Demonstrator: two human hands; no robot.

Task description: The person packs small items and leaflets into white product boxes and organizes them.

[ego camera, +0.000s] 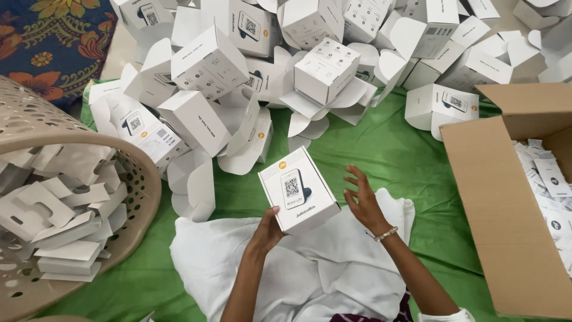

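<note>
A small white cardboard box (298,189) with a smooth printed face is being gripped at its lower corner by the left hand (268,229), over white cloth (310,268). The right hand (361,200) is being held spread, just beside it. Green fabric sheet (381,149) is being covered along its far edge by open white cartons (208,59); perforated beige plastic basket (134,197) at left edge, brown corrugated carton (494,209) at right.
</note>
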